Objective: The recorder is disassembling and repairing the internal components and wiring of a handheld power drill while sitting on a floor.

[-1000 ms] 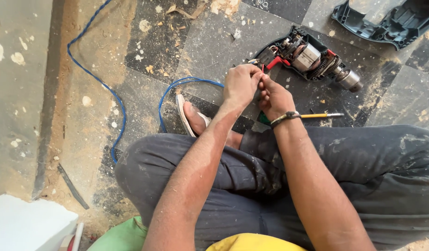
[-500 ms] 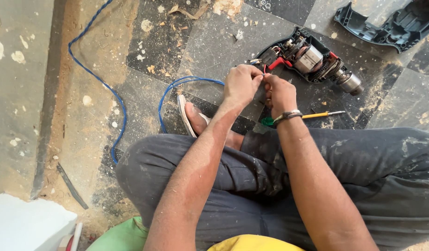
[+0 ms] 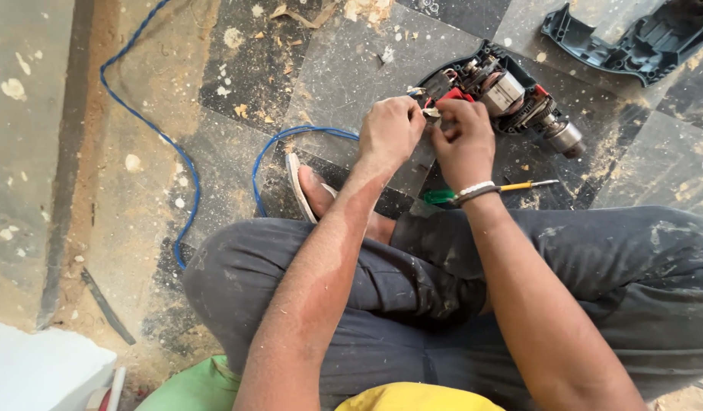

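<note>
Down on the dusty dark-tiled floor (image 3: 344, 68), the person sits cross-legged, and both hands meet over the opened electric drill with its grey casing half removed and its motor and red parts showing (image 3: 498, 93). The drill lies flat on the tiles, its long axis running on a diagonal: the silver metal chuck (image 3: 565, 138) points toward the lower right of the view, and the handle end sits toward the upper left, right where the hands are working.

The left hand (image 3: 391, 131) is curled into a loose fist, fingertips pinched on a small pale piece at the drill's handle end; what that piece is cannot be made out. The right hand (image 3: 464, 143) is closed the same way, thumb and fingers nipping at that same spot, the two hands nearly touching. So the drill's body stretches away just beyond and to the right of the right hand, the chuck clear of both.

A thin metal bangle (image 3: 473, 192) rings the right wrist. Just beside that wrist lies a screwdriver with a green and yellow handle (image 3: 481, 190), roughly level across the view, its metal tip pointing right.

The separated dark grey plastic casing half (image 3: 633, 38) rests well apart at the upper right. A blue cable (image 3: 150, 125) snakes across the floor on the left and loops near the sandalled foot (image 3: 309, 190).
</note>
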